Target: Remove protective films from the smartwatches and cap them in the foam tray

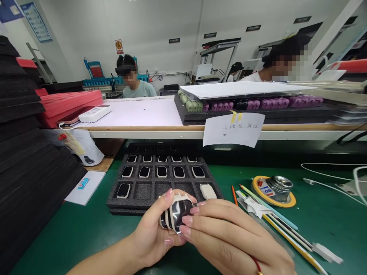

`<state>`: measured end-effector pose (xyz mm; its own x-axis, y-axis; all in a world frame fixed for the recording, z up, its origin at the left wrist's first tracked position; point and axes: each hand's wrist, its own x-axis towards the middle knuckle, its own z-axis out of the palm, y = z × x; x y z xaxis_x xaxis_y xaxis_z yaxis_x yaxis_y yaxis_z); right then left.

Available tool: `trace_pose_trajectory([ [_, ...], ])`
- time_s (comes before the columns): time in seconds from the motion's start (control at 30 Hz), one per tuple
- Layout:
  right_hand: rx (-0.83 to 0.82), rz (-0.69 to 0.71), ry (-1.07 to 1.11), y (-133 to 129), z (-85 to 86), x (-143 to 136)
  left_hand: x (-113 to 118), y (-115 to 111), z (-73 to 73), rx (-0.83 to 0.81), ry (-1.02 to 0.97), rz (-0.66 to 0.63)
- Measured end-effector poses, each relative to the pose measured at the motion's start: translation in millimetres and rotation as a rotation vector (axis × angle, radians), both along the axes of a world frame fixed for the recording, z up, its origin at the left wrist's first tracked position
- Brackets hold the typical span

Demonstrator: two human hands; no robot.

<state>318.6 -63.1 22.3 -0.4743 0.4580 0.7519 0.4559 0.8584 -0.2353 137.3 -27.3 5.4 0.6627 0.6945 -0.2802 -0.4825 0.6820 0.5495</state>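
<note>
Near the front of the green bench, my left hand (155,229) is closed around a small stack of watch cases (181,212) with light rims and glossy black screens. My right hand (229,233) is closed at the right edge of the front case, its fingertips pressed on the screen side; its thumb is hidden. Just behind my hands lies a black foam tray (134,204) with several similar watches in its slots. In its front row, one watch (123,190) shows its screen at the left, and a light-coloured case (208,191) sits at the right.
At the right lie a yellow tape roll (255,187) with a metal-topped jar on it, pens and tools (286,229), and white cables. A shelf (143,133) crosses behind the tray. Black foam sheets (25,172) are stacked at the left. People sit beyond.
</note>
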Motion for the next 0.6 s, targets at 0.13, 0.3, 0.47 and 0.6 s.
trace_pose_trajectory([
  [0.13, 0.159, -0.128, -0.008, 2.1, -0.5, -8.4, 0.7, -1.5, -1.2, 0.098, -0.003, -0.002],
  [0.3, -0.102, -0.133, 0.083, 5.3, -6.3, -15.2, 3.6, -4.0, -5.6, 0.258, 0.117, 0.039],
  [0.47, -0.343, -0.011, 0.24, 12.5, -6.4, -8.1, 3.8, -1.3, -5.9, 0.103, 0.135, 0.086],
  [0.6, -0.337, -0.017, 0.203, 14.6, -3.9, -4.6, 1.5, -0.1, -3.0, 0.052, 0.132, 0.091],
])
